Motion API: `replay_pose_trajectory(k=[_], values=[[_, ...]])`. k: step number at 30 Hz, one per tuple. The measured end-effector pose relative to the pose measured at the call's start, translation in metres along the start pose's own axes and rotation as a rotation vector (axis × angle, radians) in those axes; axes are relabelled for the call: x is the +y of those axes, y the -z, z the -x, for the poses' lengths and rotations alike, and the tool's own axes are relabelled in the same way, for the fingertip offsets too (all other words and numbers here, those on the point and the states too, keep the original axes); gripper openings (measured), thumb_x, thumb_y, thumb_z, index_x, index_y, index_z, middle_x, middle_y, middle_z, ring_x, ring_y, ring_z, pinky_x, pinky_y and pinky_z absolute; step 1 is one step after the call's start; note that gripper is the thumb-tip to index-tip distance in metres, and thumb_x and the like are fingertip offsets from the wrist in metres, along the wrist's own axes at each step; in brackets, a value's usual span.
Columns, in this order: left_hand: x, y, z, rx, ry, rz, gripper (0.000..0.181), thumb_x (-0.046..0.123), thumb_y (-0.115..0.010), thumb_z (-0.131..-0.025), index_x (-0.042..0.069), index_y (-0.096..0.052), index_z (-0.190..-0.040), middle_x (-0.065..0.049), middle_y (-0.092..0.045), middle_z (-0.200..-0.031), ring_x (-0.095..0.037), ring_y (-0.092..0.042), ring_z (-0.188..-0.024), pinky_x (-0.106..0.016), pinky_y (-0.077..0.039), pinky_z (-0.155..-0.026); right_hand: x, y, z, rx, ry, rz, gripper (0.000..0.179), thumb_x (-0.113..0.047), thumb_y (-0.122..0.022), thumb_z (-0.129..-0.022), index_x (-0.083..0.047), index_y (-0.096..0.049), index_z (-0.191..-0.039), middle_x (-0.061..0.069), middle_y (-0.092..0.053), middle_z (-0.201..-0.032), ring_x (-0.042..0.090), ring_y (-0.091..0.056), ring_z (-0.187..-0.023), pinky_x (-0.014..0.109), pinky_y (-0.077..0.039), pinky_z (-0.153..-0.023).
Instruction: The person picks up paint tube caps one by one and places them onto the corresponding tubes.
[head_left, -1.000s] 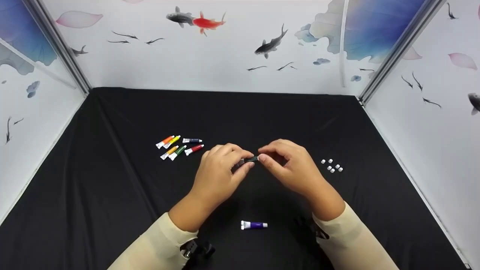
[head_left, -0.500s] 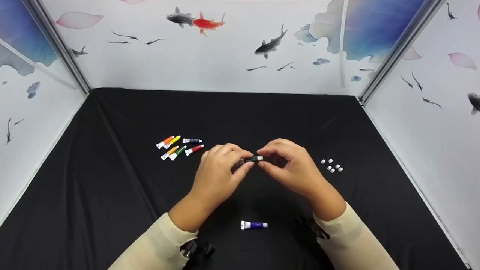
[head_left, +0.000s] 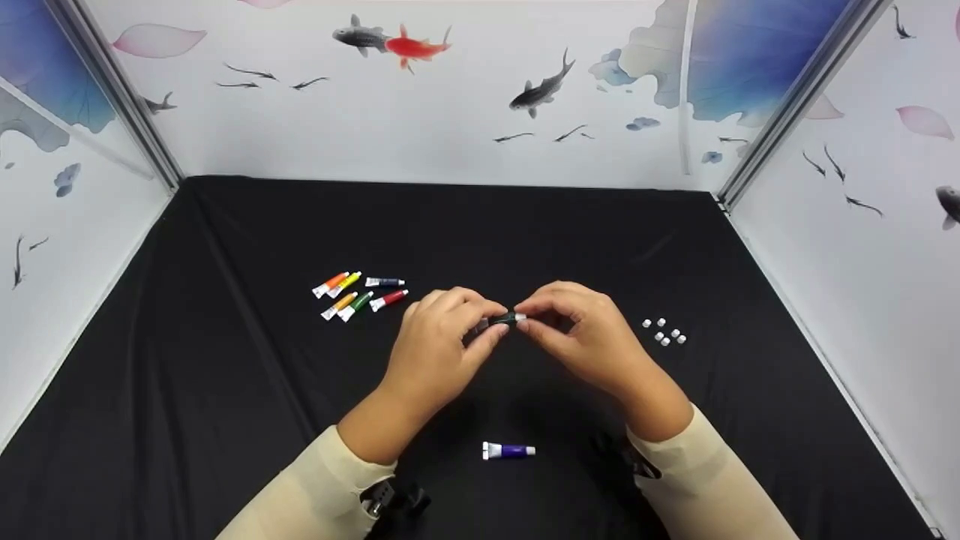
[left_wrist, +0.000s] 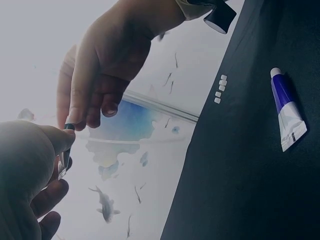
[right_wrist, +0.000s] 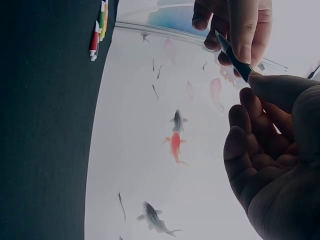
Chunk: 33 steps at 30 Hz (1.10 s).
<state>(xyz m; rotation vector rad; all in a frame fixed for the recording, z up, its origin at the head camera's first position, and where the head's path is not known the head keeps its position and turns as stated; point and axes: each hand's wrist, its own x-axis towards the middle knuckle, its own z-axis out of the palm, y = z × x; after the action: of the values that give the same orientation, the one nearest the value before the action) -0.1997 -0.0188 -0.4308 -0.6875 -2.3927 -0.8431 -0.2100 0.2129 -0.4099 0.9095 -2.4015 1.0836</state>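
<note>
With my left hand [head_left: 435,345] I pinch a dark tube [head_left: 502,319] between thumb and forefinger, holding it up in front of me, above the black cloth [head_left: 450,225]. The thumb and forefinger of my right hand [head_left: 592,337] pinch the white cap [head_left: 520,318] at the tube's other end, so the two hands almost meet. In both wrist views the rest of my fingers curl loosely away from the tube. Nearer to me, between my forearms, a purple tube [head_left: 511,451] lies flat, its white tip pointing right. Beyond my left hand, to its left, six more tubes lie close together: orange [head_left: 331,284], yellow [head_left: 345,283], dark blue [head_left: 387,283], amber [head_left: 341,305], green [head_left: 357,305] and red [head_left: 389,300]. To the right of my right hand sits a loose cluster of six small white caps [head_left: 660,336]. Behind the cloth stands a white wall [head_left: 420,135] painted with fish.
</note>
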Motion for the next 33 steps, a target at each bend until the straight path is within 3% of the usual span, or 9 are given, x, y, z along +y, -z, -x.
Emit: replay_pose_trajectory(k=[17, 27, 33], values=[[0.0009, 0.0009, 0.0000, -0.004, -0.002, 0.000, 0.017, 0.035, -0.079, -0.098, 0.027, -0.082, -0.113, 0.010, -0.076, -0.108, -0.016, -0.069, -0.104, -0.041, -0.054, -0.090, -0.0020, -0.0015, -0.0010, -0.023, -0.066, 0.079, 0.009, -0.026, -0.080, -0.098, -0.018, -0.083, -0.099, -0.007, -0.075, -0.094, 0.006, -0.061, -0.080, 0.024, -0.054, -0.071], [0.0006, 0.0003, 0.0005, -0.028, 0.003, -0.012, 0.018, 0.036, -0.079, -0.098, 0.026, -0.081, -0.113, 0.009, -0.076, -0.109, -0.016, -0.069, -0.103, -0.039, -0.053, -0.086, -0.0012, -0.0038, -0.0002, -0.013, -0.049, 0.098, 0.008, -0.024, -0.080, -0.098, -0.018, -0.081, -0.095, -0.007, -0.073, -0.091, 0.006, -0.060, -0.079, 0.035, -0.056, -0.069], [0.0008, 0.0005, 0.0006, -0.026, -0.008, -0.017, 0.017, 0.035, -0.079, -0.099, 0.027, -0.081, -0.113, 0.011, -0.076, -0.109, -0.015, -0.069, -0.102, -0.039, -0.052, -0.084, -0.0006, -0.0039, -0.0001, -0.011, -0.035, 0.103, 0.009, -0.025, -0.079, -0.099, -0.018, -0.080, -0.093, -0.009, -0.072, -0.090, 0.005, -0.059, -0.078, 0.034, -0.054, -0.068]])
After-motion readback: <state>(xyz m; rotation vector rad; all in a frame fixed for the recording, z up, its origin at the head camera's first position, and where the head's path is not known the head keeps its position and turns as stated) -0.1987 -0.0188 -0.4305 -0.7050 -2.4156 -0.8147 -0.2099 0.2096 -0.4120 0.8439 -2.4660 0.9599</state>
